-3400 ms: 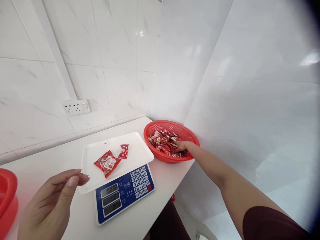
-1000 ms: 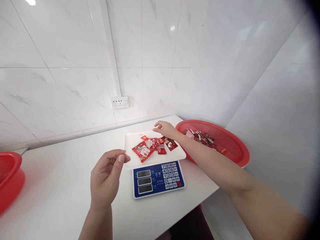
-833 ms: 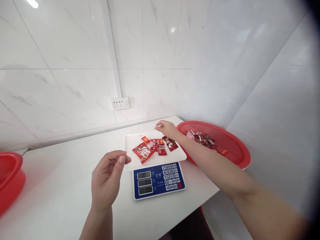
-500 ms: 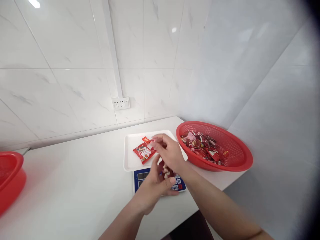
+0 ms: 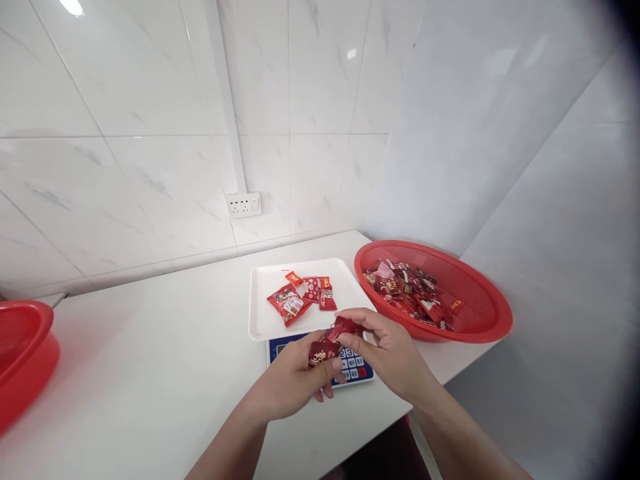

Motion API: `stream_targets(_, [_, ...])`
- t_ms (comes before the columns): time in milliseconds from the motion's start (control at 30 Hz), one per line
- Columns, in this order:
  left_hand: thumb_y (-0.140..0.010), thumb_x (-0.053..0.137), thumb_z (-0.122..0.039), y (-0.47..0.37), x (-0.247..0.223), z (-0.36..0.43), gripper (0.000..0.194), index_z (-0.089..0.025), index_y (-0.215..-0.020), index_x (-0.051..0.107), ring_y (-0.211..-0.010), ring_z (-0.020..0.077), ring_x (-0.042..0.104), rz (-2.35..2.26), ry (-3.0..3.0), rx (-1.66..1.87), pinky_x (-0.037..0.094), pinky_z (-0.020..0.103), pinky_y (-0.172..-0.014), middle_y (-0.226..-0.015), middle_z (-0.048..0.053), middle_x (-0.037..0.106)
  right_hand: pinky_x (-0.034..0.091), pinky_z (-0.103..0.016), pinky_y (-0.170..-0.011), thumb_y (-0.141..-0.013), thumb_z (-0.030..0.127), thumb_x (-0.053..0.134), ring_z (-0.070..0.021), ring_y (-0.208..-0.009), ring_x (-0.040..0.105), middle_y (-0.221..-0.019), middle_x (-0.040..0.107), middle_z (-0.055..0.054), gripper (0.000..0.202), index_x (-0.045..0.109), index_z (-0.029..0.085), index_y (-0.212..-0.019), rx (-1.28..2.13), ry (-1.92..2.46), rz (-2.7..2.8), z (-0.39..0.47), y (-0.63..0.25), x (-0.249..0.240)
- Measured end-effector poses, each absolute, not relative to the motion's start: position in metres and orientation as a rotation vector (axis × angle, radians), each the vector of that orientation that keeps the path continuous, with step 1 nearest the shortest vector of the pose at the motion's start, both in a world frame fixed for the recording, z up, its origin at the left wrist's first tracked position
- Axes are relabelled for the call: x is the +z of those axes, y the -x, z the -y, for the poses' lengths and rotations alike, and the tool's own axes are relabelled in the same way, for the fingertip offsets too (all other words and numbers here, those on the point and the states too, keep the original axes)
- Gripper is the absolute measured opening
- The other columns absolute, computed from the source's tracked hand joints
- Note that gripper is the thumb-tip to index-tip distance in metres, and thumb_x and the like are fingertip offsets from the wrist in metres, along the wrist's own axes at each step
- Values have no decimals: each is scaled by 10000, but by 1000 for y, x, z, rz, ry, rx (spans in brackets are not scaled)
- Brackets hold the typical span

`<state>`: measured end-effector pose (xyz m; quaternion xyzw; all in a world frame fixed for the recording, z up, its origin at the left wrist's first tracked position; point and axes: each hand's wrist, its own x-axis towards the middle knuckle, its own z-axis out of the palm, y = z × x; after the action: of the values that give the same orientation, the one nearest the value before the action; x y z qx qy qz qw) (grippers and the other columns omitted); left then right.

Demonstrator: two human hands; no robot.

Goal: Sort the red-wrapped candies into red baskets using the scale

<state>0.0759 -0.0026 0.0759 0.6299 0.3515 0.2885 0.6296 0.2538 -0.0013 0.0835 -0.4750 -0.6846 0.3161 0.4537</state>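
Just below the middle of the frame, the dark red packet (image 5: 325, 351) slants lower left to upper right along its long axis, gold lettering at the lower-left end. The left hand (image 5: 299, 375) curls closed around that end; the right hand (image 5: 393, 350) pinches the upper-right part between thumb and fingers. One packet or two pressed together? The fingers hide it. Glossy, crinkled wrapping, this.

Partly covered by the hands, there's a blue scale (image 5: 357, 363), and behind it a smooth white tray (image 5: 260, 313), shallow and round-cornered. On that lie shiny red packets, a squarish one (image 5: 289, 305) set askew, a slim one (image 5: 327, 293) nearly vertical. Right of frame, a red basket (image 5: 485, 307) with fine mesh walls holds a heap of wrapped pieces (image 5: 407, 287), beside the tray on the flat white desk (image 5: 150, 367).
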Motion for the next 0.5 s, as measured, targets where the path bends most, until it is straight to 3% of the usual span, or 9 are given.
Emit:
stream_targets(133, [-827, 530, -407, -65, 81, 1, 361, -184, -1110, 525, -577, 117, 575, -908, -1330, 952, 462, 251, -523, -808, 49, 645, 516, -315, -655, -734, 392, 619, -192, -734, 634, -802, 679, -36, 196, 612, 226, -839, 726, 1205, 1485, -11, -265, 75])
stream_targets(267, [-817, 558, -382, -44, 91, -3, 264, -186, -992, 534, -527, 111, 558, -921, -1130, 1384, 430, 225, -468, -706, 15, 630, 502, -337, -711, -732, 373, 610, -202, -778, 628, -839, 677, -44, 188, 598, 212, -828, 621, 1322, 1468, -30, -274, 59])
stream_targets(500, [-774, 608, -340, -30, 104, 2, 231, -190, -938, 545, -521, 122, 547, -881, -1003, 1594, 403, 220, -445, -653, 14, 613, 508, -348, -804, -812, 318, 514, -199, -920, 637, -1007, 680, -46, 263, 607, 226, -1040, 737, 1333, 1567, -55, -257, 39])
